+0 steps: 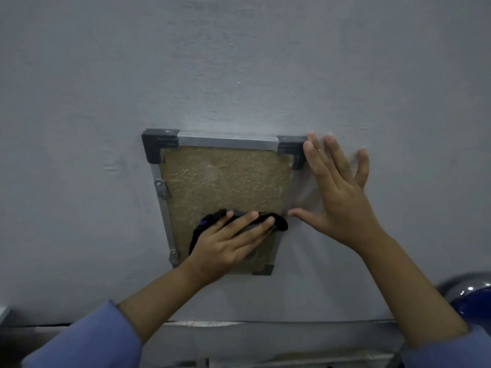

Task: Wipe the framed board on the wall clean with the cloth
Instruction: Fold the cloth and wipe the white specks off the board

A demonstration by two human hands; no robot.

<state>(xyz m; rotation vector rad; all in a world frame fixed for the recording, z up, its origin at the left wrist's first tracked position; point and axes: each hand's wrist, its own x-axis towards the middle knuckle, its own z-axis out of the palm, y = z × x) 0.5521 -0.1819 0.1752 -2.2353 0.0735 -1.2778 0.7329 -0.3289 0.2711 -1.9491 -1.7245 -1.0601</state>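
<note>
A brown fibrous board [225, 179] in a grey metal frame with dark plastic corners hangs on the pale wall. My left hand [228, 243] lies flat over a black cloth [276, 221] and presses it against the board's lower part, fingers straight and pointing right. Most of the cloth is hidden under that hand. My right hand [337, 192] rests spread on the wall, touching the frame's right side near the upper right corner.
A shiny blue rounded object [473, 298] sits at the lower right. A pale ledge [265, 330] runs along the wall's base below the board. Two small metal brackets [162, 189] are fixed on the frame's left side.
</note>
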